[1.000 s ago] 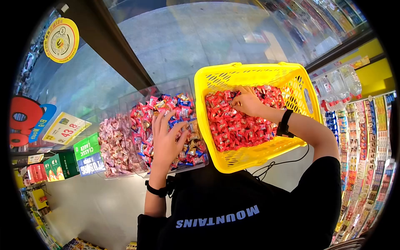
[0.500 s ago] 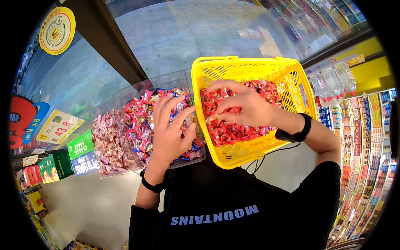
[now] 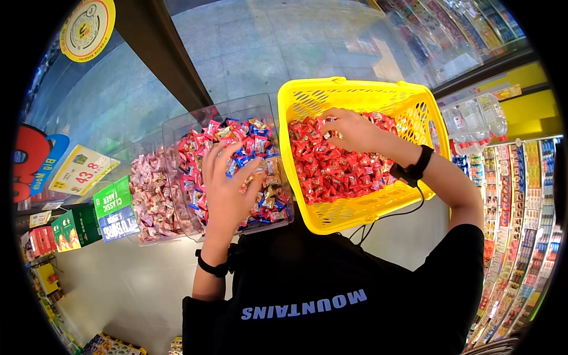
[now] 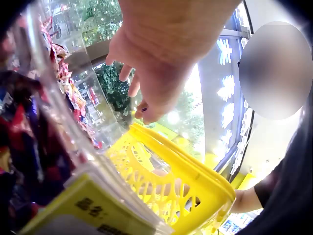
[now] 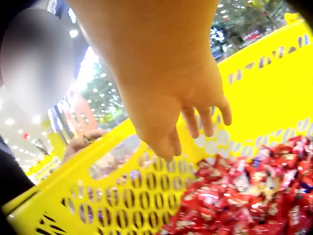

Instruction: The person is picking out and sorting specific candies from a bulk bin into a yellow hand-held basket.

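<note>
In the head view my right hand (image 3: 355,131) is over red-wrapped candies (image 3: 331,168) that fill the bottom of a yellow shopping basket (image 3: 331,223). Its fingers point down, loosely bent and apart, and nothing shows between them in the right wrist view, where the red candies (image 5: 234,196) lie beyond the fingertips. My left hand (image 3: 231,192) hovers, fingers spread, over a clear plastic bin (image 3: 171,127) of mixed red, blue and gold candies (image 3: 204,139). In the left wrist view this hand (image 4: 156,83) is seen from the wrist side, its fingers partly hidden.
Pale pink candies (image 3: 155,198) lie in the bin section further left. Beer boxes (image 3: 115,207) and a price card (image 3: 83,170) stand beyond it. Large clear bottles (image 3: 476,121) are right of the basket, near packed shelves (image 3: 520,225). A dark post (image 3: 165,53) rises behind the bins.
My right hand first reached into the red candies, then came left to the basket's near-left rim with a small wrapped piece, and is back over the candies. My left hand stays over the mixed bin.
</note>
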Motion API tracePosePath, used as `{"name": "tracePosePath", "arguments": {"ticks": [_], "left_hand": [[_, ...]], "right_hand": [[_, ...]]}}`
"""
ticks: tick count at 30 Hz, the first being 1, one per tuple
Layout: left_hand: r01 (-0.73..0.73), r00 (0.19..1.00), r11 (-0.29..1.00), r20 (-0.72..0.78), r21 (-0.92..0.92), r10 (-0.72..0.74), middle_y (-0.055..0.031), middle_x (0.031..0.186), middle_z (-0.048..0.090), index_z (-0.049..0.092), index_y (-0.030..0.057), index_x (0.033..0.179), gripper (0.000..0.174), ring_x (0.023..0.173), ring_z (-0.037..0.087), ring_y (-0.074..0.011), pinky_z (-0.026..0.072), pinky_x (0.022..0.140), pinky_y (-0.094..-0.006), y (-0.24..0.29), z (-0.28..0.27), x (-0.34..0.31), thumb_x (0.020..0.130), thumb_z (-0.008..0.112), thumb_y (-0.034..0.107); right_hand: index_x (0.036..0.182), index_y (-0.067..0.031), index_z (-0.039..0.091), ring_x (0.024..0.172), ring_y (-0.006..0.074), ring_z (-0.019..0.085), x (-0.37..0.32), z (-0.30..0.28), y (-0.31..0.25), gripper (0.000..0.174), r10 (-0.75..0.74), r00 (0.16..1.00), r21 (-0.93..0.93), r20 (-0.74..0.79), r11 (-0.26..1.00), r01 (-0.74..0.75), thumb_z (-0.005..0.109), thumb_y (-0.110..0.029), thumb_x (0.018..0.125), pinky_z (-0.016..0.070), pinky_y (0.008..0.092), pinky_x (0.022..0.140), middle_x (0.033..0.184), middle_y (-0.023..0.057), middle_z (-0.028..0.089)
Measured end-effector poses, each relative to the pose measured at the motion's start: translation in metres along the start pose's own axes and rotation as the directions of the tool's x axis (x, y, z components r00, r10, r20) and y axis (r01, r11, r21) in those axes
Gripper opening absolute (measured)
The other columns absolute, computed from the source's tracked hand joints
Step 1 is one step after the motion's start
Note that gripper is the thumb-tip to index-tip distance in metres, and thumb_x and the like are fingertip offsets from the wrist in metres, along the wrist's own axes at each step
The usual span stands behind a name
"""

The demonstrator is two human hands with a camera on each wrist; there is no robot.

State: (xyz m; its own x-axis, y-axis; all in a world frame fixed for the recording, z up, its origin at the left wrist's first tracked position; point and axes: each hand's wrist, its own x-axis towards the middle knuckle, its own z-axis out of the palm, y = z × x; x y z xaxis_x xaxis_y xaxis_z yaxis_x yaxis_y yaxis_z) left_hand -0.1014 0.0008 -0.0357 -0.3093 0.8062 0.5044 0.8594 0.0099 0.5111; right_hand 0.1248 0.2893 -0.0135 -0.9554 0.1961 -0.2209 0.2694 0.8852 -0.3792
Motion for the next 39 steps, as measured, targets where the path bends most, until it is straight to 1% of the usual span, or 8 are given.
{"name": "tracePosePath", "arguments": {"ticks": [5,11,20,26,30,33,36,39], "left_hand": [[0.073,0.993,0.978,0.074,0.195,-0.089,-0.0122,0.15,0.058,0.077,0.0147,0.128,0.047,0.144,0.046,-0.0415,0.0372,0.119,-0.0558,-0.008,-0.001,-0.01,0.082,0.079,0.005],[0.088,0.994,0.988,0.056,0.127,-0.095,-0.0122,0.151,0.057,0.075,0.015,0.129,0.047,0.145,0.045,-0.0421,0.0367,0.12,-0.0559,-0.004,0.002,-0.009,0.084,0.074,0.002],[-0.012,1.0,0.999,0.008,0.033,0.011,-0.0127,0.149,0.057,0.076,0.0132,0.125,0.043,0.145,0.046,-0.0414,0.0357,0.12,-0.0564,0.014,-0.005,0.008,0.083,0.078,0.005],[-0.04,0.998,0.999,0.054,-0.017,0.041,-0.0137,0.148,0.058,0.076,0.0128,0.122,0.044,0.145,0.046,-0.0418,0.0317,0.123,-0.0607,0.042,-0.006,0.022,0.08,0.088,0.018],[-0.122,0.992,0.99,0.024,-0.064,0.124,-0.0121,0.142,0.062,0.079,0.0123,0.111,0.042,0.142,0.049,-0.0415,0.0312,0.122,-0.0653,0.053,0.002,0.024,0.074,0.093,0.025],[-0.164,0.986,0.986,0.012,-0.036,0.165,-0.011,0.138,0.065,0.08,0.0113,0.102,0.032,0.139,0.052,-0.0414,0.0317,0.121,-0.0665,0.051,0.002,0.022,0.074,0.092,0.02],[-0.134,0.989,0.991,-0.063,0.017,0.135,-0.0046,0.136,0.065,0.079,0.0161,0.097,0.026,0.138,0.054,-0.0354,0.0319,0.122,-0.0644,0.04,-0.005,0.018,0.076,0.092,0.024],[-0.008,0.989,0.992,-0.147,0.125,0.027,-0.0047,0.137,0.064,0.079,0.0163,0.1,0.025,0.139,0.054,-0.0349,0.0327,0.122,-0.0631,0.018,-0.01,0.008,0.078,0.09,0.019]], "right_hand": [[0.118,-0.0198,0.08,0.14,0.0391,0.052,-0.003,0.052,0.057,0.03,0.011,1.0,-0.427,0.005,0.904,-0.008,0.075,-0.019,0.088,0.0469,0.0532,0.113,0.147,0.0163,0.057],[0.102,-0.0168,0.081,0.143,0.0387,0.05,-0.002,0.065,0.067,0.019,-0.058,0.998,-0.477,-0.025,0.878,0.039,0.077,-0.018,0.083,0.046,0.0514,0.114,0.148,0.0158,0.057],[0.087,-0.0104,0.072,0.138,0.0383,0.055,0.008,0.018,0.043,0.018,0.039,0.998,-0.131,0.052,0.991,-0.032,0.08,-0.027,0.088,0.0514,0.0497,0.11,0.15,0.0144,0.057],[0.086,-0.0073,0.066,0.135,0.0392,0.058,0.004,-0.042,-0.06,0.022,-0.317,0.908,-0.037,-0.273,0.947,0.319,0.085,-0.018,0.084,0.0514,0.048,0.11,0.146,0.0151,0.058],[0.091,-0.0058,0.076,0.134,0.037,0.058,0.002,-0.039,-0.104,0.018,-0.448,0.842,0.006,-0.301,0.882,0.471,0.084,-0.019,0.081,0.0487,0.046,0.113,0.144,0.0149,0.059],[0.091,-0.0073,0.07,0.135,0.0375,0.058,0.0,-0.028,-0.108,0.024,-0.439,0.82,0.008,-0.367,0.88,0.475,0.089,-0.016,0.078,0.0517,0.0476,0.11,0.143,0.0143,0.058],[0.094,-0.0075,0.073,0.136,0.0395,0.057,-0.004,-0.03,-0.088,0.022,-0.292,0.914,0.048,-0.281,0.947,0.317,0.087,-0.018,0.08,0.0496,0.0488,0.112,0.146,0.0164,0.057],[0.098,-0.0093,0.075,0.138,0.0413,0.055,-0.008,-0.008,-0.015,0.02,-0.165,0.97,-0.173,-0.178,0.976,0.134,0.083,-0.019,0.083,0.0494,0.0506,0.112,0.149,0.0189,0.055]]}}
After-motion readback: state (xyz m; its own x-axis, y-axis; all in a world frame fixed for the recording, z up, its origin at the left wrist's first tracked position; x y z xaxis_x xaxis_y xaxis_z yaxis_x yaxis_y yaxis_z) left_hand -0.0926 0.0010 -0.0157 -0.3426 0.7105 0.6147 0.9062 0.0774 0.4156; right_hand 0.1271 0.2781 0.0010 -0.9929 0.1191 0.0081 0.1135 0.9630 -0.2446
